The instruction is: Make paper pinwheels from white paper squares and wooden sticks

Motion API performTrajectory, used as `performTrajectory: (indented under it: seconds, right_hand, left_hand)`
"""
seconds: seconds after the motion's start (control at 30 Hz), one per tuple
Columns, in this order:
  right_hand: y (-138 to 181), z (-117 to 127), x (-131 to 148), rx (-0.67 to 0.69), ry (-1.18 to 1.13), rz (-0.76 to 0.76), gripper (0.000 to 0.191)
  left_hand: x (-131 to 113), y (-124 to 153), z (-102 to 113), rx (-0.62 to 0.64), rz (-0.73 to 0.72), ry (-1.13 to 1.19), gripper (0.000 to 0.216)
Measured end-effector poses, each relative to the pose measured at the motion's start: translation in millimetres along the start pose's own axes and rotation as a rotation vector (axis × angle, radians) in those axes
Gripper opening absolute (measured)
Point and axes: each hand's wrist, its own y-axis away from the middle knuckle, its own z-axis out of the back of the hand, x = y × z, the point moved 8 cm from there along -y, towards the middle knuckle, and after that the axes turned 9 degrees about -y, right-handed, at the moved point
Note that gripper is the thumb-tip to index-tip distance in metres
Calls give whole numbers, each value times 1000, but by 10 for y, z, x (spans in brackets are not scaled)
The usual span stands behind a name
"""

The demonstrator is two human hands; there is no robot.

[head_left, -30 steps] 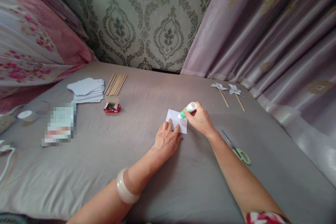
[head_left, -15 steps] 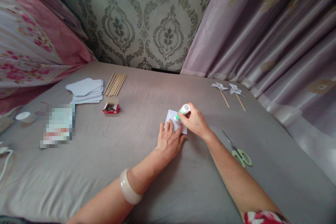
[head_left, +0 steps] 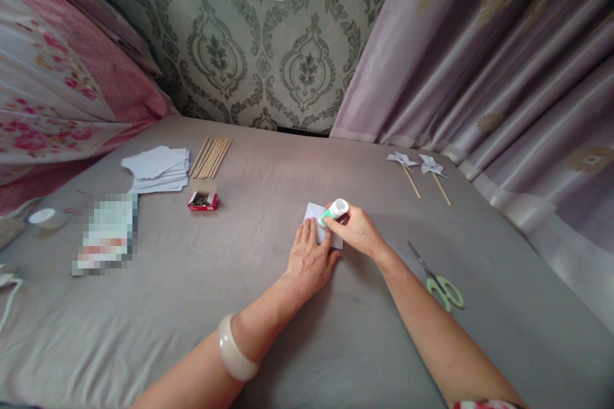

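Note:
A small folded piece of white paper (head_left: 312, 210) lies on the grey sheet, partly covered by both hands. My left hand (head_left: 311, 257) rests flat on its near side, fingers stretched out. Gripped in my right hand (head_left: 359, 228) is a white and green glue stick (head_left: 334, 209), tilted, with its lower end at the paper. The contact point is largely hidden by my fingers. Green-handled scissors (head_left: 439, 284) lie to the right of my right forearm.
At the back left are a stack of white paper (head_left: 160, 169), several wooden sticks (head_left: 211, 158) and an open red box (head_left: 203, 200) of small metal pieces. A blurred packet (head_left: 108, 230) lies left. Two paper pinwheels (head_left: 401, 160) on sticks lie back right; curtains (head_left: 460, 64) hang behind.
The glue stick and my right hand have shifted slightly over the paper. My left hand stays on the paper, and the whole view has tilted up a little.

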Motion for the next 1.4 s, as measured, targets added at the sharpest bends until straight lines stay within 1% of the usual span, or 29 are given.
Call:
performTrajectory:
  seconds: [0.17, 0.4, 0.6, 0.83, 1.0, 1.13, 1.27, 1.4]
  right_hand:
    - [57, -29, 93, -96, 154, 32, 19]
    - [19, 7, 64, -185, 237, 36, 17]
    - [37, 12, 95, -163, 256, 54, 17]
    - [0, 26, 45, -198, 218, 40, 20]
    - [47, -10, 122, -162, 254, 71, 17]
    - [8, -19, 135, -176, 265, 75, 16]
    - [23, 3, 109, -171, 267, 55, 18]
    - [60, -9, 147, -152, 263, 75, 15]
  left_hand:
    - [-13, 0, -8, -6, -7, 7, 51]
    - [-2, 9, -4, 3, -3, 17, 51]
    - [-3, 3, -13, 13, -1, 21, 51]
    - [5, 11, -13, 4, 2, 30, 51]
    - [5, 10, -21, 12, 8, 32, 51]
    - [6, 13, -10, 29, 10, 25, 51]
    - [5, 26, 5, 8, 4, 9, 51]
    - [9, 33, -8, -4, 17, -14, 52]
